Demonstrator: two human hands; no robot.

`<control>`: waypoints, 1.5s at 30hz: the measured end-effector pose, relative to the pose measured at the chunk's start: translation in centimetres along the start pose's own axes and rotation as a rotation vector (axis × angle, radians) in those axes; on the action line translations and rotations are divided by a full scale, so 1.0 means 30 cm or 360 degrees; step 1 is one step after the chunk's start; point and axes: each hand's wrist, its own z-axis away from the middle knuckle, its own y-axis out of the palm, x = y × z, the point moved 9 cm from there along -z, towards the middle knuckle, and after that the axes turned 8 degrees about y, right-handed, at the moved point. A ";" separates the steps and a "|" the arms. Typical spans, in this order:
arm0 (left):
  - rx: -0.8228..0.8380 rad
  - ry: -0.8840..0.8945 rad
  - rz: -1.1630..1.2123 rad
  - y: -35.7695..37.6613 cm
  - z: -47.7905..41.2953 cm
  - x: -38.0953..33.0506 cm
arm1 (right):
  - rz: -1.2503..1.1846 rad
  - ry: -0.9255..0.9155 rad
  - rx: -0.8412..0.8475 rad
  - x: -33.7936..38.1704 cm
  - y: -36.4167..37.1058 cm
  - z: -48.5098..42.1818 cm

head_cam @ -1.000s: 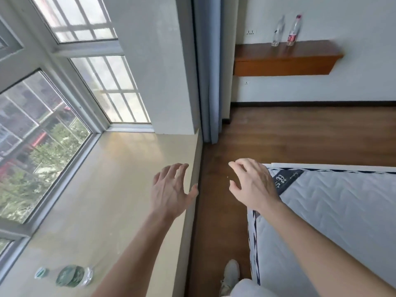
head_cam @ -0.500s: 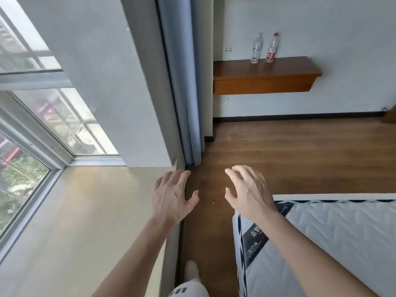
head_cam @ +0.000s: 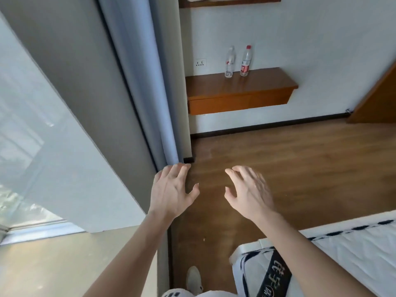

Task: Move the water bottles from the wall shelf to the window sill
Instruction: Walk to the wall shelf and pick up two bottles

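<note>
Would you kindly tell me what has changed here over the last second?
The view swung from the window sill toward the wall shelf, now nearer. Nothing gripped or released: left hand and right hand stay open, empty; the pale-capped bottle and red-capped bottle still stand there.

I see bright daylight entering through the window (head_cam: 27, 163) at left, glaring there; straight lines bend toward the edges, and the right hand (head_cam: 249, 192) blurs slightly.
</note>
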 end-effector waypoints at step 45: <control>0.0123 0.0369 0.0243 0.877 -2.318 -0.269 | 0.0102 0.0467 0.0017 -1.250 0.372 -1.903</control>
